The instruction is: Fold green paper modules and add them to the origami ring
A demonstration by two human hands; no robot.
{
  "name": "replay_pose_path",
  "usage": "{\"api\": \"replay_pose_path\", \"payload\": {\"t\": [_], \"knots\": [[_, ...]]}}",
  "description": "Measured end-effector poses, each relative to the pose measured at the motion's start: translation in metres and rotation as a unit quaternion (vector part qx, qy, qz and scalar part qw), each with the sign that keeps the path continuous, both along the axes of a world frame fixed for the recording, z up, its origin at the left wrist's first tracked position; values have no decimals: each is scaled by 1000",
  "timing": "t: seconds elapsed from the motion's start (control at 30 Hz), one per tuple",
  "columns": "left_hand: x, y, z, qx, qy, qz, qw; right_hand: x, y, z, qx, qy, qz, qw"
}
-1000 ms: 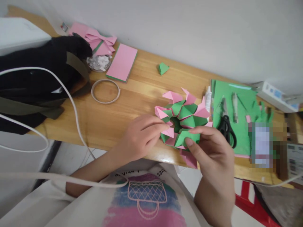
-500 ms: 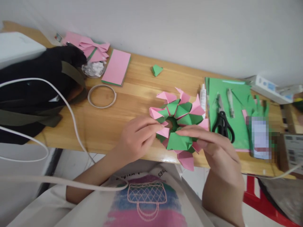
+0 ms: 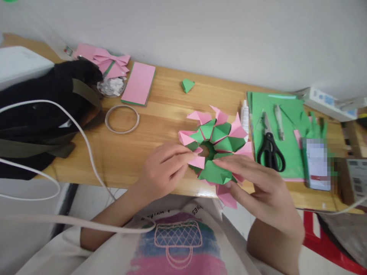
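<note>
A ring-shaped paper flower [image 3: 222, 131], folded from green and pink paper with a round hole in its middle, is held over the table's front edge. My left hand [image 3: 166, 166] pinches its left side, where a small pink flap [image 3: 197, 162] sticks out beside the fingertips. My right hand [image 3: 258, 187] grips the lower right, forefinger on top of a green fold [image 3: 213, 172] and thumb at its outer edge. The fingers cover part of the ring's right and left sides.
Right of the flower, black-handled scissors [image 3: 270, 152] lie on green paper [image 3: 295, 152], near a white glue tube [image 3: 244, 116] and a phone [image 3: 317, 164]. To the left are a tape ring [image 3: 106, 121], stacked pink paper [image 3: 139, 84] and a black bag [image 3: 37, 122]. A green folded piece [image 3: 187, 85] lies behind.
My right thumb has moved out from behind to the outer edge of the green fold, and the right hand has shifted slightly down and right. The left hand keeps its pinch.
</note>
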State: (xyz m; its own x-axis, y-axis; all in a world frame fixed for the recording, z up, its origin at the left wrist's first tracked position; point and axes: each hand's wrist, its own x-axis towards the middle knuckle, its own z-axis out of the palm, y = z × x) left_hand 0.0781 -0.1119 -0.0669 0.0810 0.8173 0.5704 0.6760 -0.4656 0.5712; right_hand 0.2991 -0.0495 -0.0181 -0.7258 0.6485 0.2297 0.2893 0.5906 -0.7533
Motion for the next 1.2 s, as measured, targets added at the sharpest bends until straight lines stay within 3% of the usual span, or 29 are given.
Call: {"api": "replay_pose_path", "payload": {"t": [0.23,0.47,0.83,1.03,1.2], "knots": [[-2,-1,3,9,24,-20,999,-3,-10,-6,5,34,-30,999],[3,4,9,50,90,22,994,-5,-17,-13,4,46,-55,997],[4,0,15,-79,-2,18,997,-6,-18,-15,-7,44,-63,997],[5,2,11,-56,-20,40,997,-8,-18,-14,-1,59,-66,996],[4,3,12,-31,34,19,999,-8,-20,-16,15,50,-96,994]]}}
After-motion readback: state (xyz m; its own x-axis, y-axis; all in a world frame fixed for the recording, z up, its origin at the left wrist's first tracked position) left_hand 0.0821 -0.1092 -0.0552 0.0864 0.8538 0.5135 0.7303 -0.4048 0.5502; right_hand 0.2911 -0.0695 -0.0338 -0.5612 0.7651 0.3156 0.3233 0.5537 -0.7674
